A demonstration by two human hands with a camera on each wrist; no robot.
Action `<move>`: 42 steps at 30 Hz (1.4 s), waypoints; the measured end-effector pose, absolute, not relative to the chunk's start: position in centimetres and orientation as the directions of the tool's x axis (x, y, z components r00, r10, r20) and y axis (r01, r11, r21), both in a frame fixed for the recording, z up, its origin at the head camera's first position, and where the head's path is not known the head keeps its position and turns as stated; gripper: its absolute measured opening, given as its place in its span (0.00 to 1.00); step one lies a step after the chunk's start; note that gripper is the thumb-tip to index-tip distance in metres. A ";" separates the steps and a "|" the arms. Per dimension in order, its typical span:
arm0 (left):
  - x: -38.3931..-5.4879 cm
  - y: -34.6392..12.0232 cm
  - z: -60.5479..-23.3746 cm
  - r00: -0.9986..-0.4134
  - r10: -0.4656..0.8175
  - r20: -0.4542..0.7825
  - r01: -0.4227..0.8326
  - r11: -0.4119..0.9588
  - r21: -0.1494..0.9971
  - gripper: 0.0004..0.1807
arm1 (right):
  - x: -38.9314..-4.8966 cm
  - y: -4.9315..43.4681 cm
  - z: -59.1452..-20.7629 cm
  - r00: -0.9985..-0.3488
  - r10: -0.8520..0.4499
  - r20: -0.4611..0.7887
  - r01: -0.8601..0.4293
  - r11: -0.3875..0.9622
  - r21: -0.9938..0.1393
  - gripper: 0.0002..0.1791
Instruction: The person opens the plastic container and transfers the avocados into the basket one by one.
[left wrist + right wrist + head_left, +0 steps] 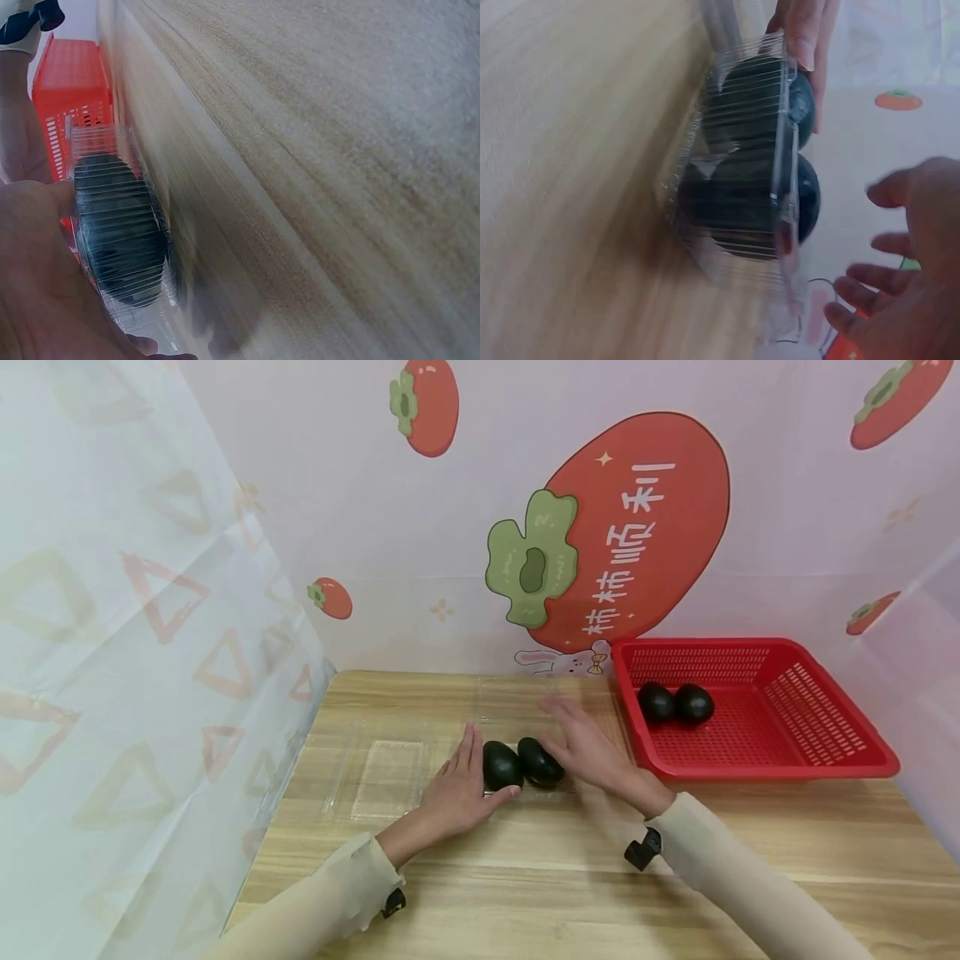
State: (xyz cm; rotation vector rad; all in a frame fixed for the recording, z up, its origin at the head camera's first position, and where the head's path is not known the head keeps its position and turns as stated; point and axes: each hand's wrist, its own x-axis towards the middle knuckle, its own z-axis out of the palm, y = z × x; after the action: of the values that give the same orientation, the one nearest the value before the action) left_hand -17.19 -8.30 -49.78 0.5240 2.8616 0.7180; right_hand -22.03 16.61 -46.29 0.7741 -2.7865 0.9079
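Two dark, glossy, egg-shaped fruits that look like avocados, a left one (502, 766) and a right one (540, 762), lie side by side in a clear plastic clamshell box (739, 251). Its transparent lid (513, 697) stands unfolded at the back. My left hand (459, 789) rests along the box's left side with straight fingers, its thumb reaching across the near edge. Above the box's right side, my right hand (588, 747) is slightly blurred. In the right wrist view its fingers (881, 277) are spread, apart from the box, with nothing held.
Another clear plastic box (386, 777) lies on the wooden table (525, 877) to the left. At the right stands a red perforated basket (765, 768) holding two more dark fruits (675, 703). A patterned cloth wall (420, 527) rises behind the table.
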 end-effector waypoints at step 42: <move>-17.4 -8.3 -50.1 -0.932 0.353 -0.084 0.277 0.841 0.465 0.63 | -23.1 17.3 -41.5 -0.611 -0.781 -0.124 -0.708 0.610 -0.356 0.48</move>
State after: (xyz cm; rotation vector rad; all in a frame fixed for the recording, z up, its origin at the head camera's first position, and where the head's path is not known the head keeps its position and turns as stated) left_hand -17.37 -8.30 -50.08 0.4923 2.8531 0.6835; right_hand -23.06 17.28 -41.45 1.4451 -3.0545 0.4708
